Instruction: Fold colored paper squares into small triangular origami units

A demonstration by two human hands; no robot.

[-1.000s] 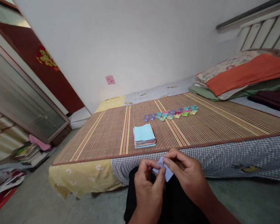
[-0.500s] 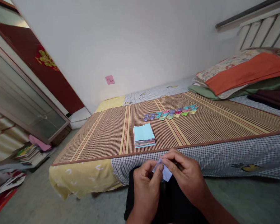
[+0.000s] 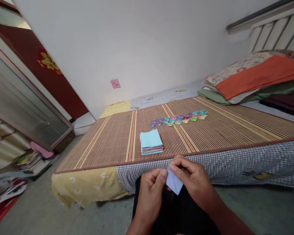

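Observation:
A small folded sheet of lavender-blue paper (image 3: 174, 182) hangs between my hands above my lap, with a crease running down its face. My left hand (image 3: 152, 189) pinches its left upper edge between thumb and fingers. On the other side, my right hand (image 3: 192, 178) grips the upper right part, thumb in front and fingers behind. Beyond them, on the striped mat (image 3: 107, 143), lies a stack of square paper (image 3: 151, 139) with a light blue sheet on top. Farther back, several small folded paper pieces (image 3: 178, 118) in many colours are lined up in rows.
The mat covers a bed with a checked and yellow bedspread (image 3: 93, 182). Pillows and folded bedding (image 3: 257, 76) are piled at the right. A pink note (image 3: 115, 83) is on the wall. Books (image 3: 30, 163) sit at the far left, near a glass-fronted cabinet (image 3: 39, 91).
The folded paper has turned and shows a flatter, larger face, a little lower. My left thumb has shifted from across its front to its left edge.

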